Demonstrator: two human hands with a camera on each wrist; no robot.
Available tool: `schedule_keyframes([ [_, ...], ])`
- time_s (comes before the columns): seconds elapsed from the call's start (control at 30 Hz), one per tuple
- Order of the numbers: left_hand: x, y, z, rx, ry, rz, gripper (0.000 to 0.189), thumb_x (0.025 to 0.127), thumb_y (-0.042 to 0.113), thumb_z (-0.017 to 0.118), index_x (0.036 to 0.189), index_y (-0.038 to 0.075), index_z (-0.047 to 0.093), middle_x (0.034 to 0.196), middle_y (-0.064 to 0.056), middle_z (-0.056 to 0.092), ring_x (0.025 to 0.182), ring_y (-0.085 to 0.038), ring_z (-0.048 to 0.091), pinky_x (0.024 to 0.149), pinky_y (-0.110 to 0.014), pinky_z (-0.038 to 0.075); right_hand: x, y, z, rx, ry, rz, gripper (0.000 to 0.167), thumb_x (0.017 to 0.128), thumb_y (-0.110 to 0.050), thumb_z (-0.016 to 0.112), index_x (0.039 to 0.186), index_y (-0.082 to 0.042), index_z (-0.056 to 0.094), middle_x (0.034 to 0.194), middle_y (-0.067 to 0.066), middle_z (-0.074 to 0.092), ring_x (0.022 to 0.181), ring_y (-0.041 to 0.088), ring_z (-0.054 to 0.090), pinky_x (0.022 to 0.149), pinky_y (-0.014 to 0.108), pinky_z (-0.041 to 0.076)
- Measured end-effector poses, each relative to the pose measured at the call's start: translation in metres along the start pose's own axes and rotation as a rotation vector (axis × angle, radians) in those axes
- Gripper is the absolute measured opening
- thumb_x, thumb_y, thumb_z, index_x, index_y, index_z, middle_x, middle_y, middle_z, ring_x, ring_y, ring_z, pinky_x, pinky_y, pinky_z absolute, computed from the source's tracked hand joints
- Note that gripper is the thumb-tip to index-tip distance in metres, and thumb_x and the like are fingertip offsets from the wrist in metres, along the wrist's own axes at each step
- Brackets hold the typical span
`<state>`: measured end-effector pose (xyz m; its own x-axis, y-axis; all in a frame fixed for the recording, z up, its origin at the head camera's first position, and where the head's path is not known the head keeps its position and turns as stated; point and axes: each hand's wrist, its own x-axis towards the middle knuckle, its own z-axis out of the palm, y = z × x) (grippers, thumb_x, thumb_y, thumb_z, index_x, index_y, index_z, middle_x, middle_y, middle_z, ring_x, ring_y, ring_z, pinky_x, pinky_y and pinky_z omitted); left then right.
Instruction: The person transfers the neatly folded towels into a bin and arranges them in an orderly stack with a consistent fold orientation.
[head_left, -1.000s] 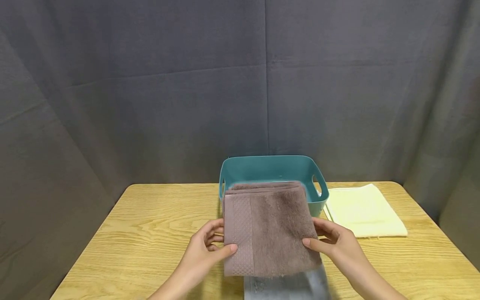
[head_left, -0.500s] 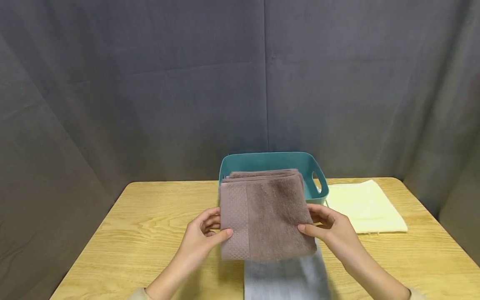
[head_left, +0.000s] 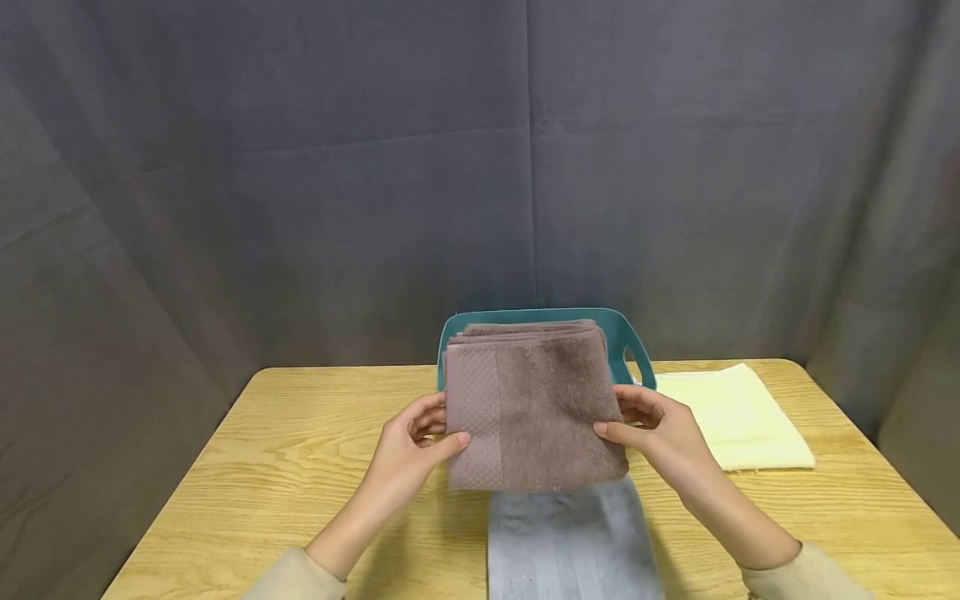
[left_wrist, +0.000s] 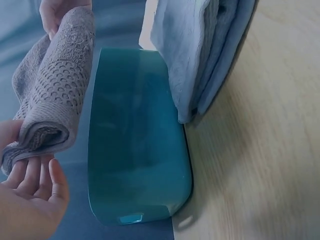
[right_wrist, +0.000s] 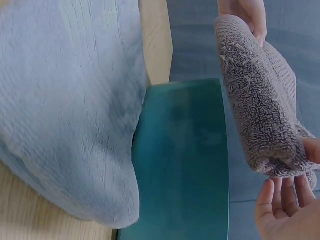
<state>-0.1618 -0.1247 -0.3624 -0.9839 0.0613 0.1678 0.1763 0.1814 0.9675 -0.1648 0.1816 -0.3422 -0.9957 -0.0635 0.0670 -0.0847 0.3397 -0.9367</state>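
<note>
Both hands hold a folded brown towel point(head_left: 551, 408) up in front of the teal basket point(head_left: 637, 346), hiding much of it in the head view. My left hand point(head_left: 408, 446) grips the towel's left edge, thumb on the patterned band and fingers behind. On the opposite edge my right hand point(head_left: 663, 433) pinches it the same way. In the left wrist view the towel point(left_wrist: 60, 85) shows its rolled fold. The right wrist view shows the fluffy lower side of the towel point(right_wrist: 255, 95) above the fingers. Below it, a folded grey-blue towel point(head_left: 570, 542) lies on the table.
A folded pale yellow towel point(head_left: 750, 425) lies on the wooden table point(head_left: 315, 450), to the right of the basket. Behind the table hangs a dark grey curtain point(head_left: 375, 183). The basket has a handle hole in its right wall.
Both hands have raised the brown towel and moved it away from me, toward the basket. More of the grey-blue towel shows beneath it, and both sleeves have come into view.
</note>
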Motion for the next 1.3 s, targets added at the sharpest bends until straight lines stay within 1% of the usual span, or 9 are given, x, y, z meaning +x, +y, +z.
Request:
schedule_keyframes([
  [0.13,0.007,0.001,0.001,0.009,0.009,0.009,0.055,0.085,0.007,0.078,0.134,-0.001,0.056,0.111,-0.010,0.068,0.099,-0.022,0.061,0.088,-0.033,0.050,0.008,0.001,-0.002,-0.019,-0.008,-0.005,0.061,0.086,-0.025,0.078,0.139,-0.003,0.054,0.117,0.006,0.067,0.103,0.014,0.061,0.090,0.030,0.048],
  [0.3,0.017,0.000,0.006,0.014,0.024,0.021,0.052,0.085,0.006,0.077,0.133,-0.001,0.057,0.109,-0.010,0.067,0.098,-0.022,0.061,0.087,-0.034,0.050,0.019,0.002,-0.006,-0.048,-0.003,-0.033,0.059,0.087,-0.024,0.077,0.138,-0.002,0.055,0.119,0.009,0.066,0.104,0.015,0.061,0.093,0.034,0.047],
  [0.47,0.030,0.001,0.010,0.009,0.035,0.032,0.051,0.087,0.007,0.076,0.134,0.000,0.057,0.111,-0.012,0.066,0.101,-0.025,0.060,0.090,-0.035,0.049,0.030,-0.003,-0.011,-0.062,-0.014,-0.040,0.062,0.088,-0.023,0.076,0.141,0.000,0.051,0.125,0.015,0.063,0.112,0.027,0.059,0.099,0.043,0.045],
  [0.6,0.038,0.001,0.011,0.011,0.042,0.041,0.052,0.088,0.006,0.074,0.135,-0.001,0.056,0.115,-0.014,0.066,0.105,-0.029,0.059,0.093,-0.039,0.049,0.039,-0.009,-0.013,-0.058,-0.039,-0.008,0.066,0.088,-0.024,0.076,0.144,-0.001,0.049,0.131,0.018,0.060,0.121,0.032,0.056,0.104,0.048,0.042],
  [0.8,0.047,0.006,0.010,0.036,0.045,0.019,0.054,0.089,0.009,0.074,0.138,0.001,0.054,0.121,-0.013,0.065,0.109,-0.027,0.058,0.096,-0.041,0.048,0.050,-0.018,-0.016,-0.068,-0.058,0.008,0.062,0.089,-0.024,0.075,0.142,-0.002,0.052,0.133,0.019,0.060,0.124,0.033,0.054,0.104,0.051,0.041],
  [1.03,0.057,0.012,0.009,0.062,0.042,0.001,0.055,0.088,0.010,0.075,0.139,0.002,0.054,0.123,-0.013,0.064,0.109,-0.027,0.058,0.093,-0.039,0.050,0.059,-0.022,-0.018,-0.055,-0.078,0.016,0.062,0.090,-0.022,0.073,0.144,-0.001,0.050,0.137,0.020,0.056,0.127,0.035,0.051,0.107,0.053,0.038],
  [1.13,0.062,0.012,0.010,0.059,0.031,-0.005,0.055,0.089,0.010,0.075,0.139,0.003,0.053,0.123,-0.014,0.064,0.109,-0.027,0.058,0.092,-0.038,0.050,0.062,-0.022,-0.020,-0.063,-0.085,0.016,0.059,0.090,-0.021,0.073,0.141,0.000,0.052,0.137,0.020,0.057,0.129,0.036,0.048,0.108,0.054,0.036],
  [1.2,0.065,0.012,0.011,0.050,0.021,-0.010,0.056,0.089,0.011,0.074,0.140,0.003,0.053,0.124,-0.015,0.063,0.109,-0.028,0.058,0.093,-0.038,0.050,0.065,-0.022,-0.021,-0.077,-0.085,0.016,0.057,0.090,-0.020,0.072,0.140,0.000,0.054,0.136,0.019,0.058,0.128,0.036,0.049,0.107,0.054,0.036],
  [1.3,0.069,0.011,0.013,0.046,0.011,-0.025,0.055,0.090,0.010,0.073,0.140,0.001,0.052,0.126,-0.017,0.062,0.111,-0.029,0.058,0.094,-0.039,0.050,0.070,-0.022,-0.020,-0.081,-0.097,0.024,0.054,0.089,-0.018,0.071,0.138,0.000,0.055,0.135,0.019,0.058,0.126,0.035,0.051,0.105,0.052,0.040],
])
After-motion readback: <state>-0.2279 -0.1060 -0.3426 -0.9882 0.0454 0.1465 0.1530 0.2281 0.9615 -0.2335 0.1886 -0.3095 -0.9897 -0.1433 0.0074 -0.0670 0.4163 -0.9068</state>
